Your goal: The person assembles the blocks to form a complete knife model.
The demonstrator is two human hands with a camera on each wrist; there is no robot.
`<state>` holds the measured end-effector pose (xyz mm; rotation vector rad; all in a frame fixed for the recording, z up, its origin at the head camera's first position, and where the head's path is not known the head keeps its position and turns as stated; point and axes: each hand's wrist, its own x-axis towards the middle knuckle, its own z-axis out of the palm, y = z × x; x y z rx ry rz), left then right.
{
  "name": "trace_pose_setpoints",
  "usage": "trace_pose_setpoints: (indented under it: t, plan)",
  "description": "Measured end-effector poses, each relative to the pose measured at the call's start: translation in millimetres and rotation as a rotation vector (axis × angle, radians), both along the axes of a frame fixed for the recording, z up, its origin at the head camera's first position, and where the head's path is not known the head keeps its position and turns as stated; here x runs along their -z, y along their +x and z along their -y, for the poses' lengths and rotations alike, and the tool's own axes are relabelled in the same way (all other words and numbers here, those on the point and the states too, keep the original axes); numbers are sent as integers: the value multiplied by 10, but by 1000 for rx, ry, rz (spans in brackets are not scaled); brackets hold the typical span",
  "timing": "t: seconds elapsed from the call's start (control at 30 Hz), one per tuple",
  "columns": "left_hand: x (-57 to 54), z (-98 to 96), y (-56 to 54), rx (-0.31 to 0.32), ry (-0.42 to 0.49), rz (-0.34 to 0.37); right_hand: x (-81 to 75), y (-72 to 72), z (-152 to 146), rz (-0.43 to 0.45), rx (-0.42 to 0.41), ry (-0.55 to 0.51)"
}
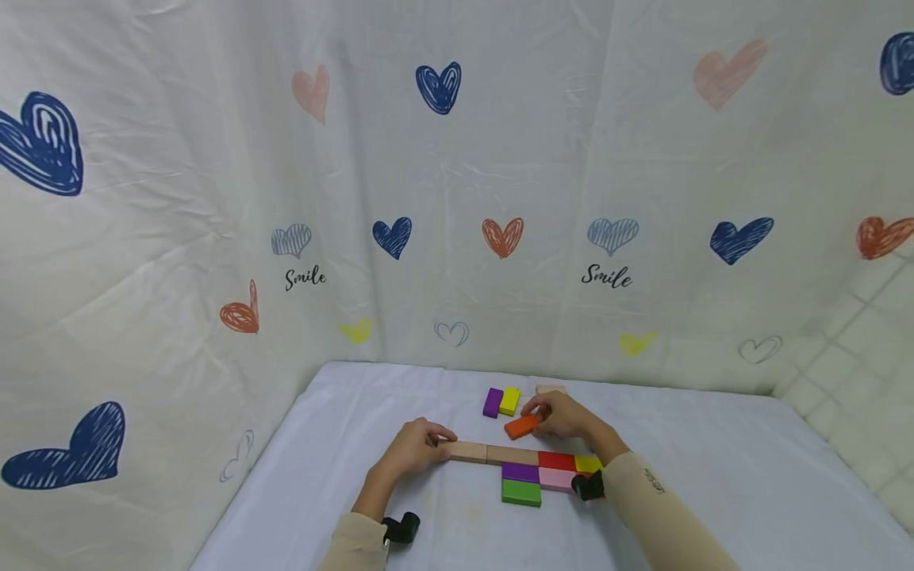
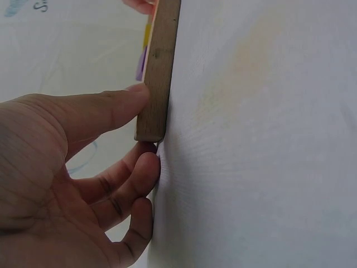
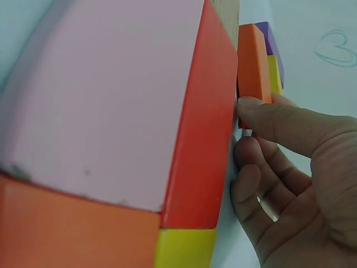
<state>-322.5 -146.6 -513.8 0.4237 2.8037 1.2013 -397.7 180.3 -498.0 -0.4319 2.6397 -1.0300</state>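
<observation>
Screened-off spot, home or studio unclear: heart-print curtain (image 1: 543,174) (lettered "Smile") behind white-covered table (image 1: 286,515).

The bench (image 1: 286,507) is softly, evenly lit in the head view, with faint shadows cast; a blue heart (image 1: 64,460) is stretched near the left edge. The left wrist view is rendered dimmer, detail softened.

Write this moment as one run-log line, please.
left hand: holding leftmost wooden block | right hand: pinching orange block | green block: adjacent to purple block
</observation>
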Motion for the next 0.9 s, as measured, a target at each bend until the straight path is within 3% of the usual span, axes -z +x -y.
trace_pose_setpoints:
  t: [0.2, 0.53, 0.9]
  plan:
    - [12, -4, 4, -6, -2, 16, -49, 61, -24, -25, 14, 25]
    - [-14, 0, 21, -7, 4, 13, -304, 285, -105, -39, 29, -36]
    - [6, -4, 11, -4, 8, 6, -414, 765, -377, -45, 61, -30]
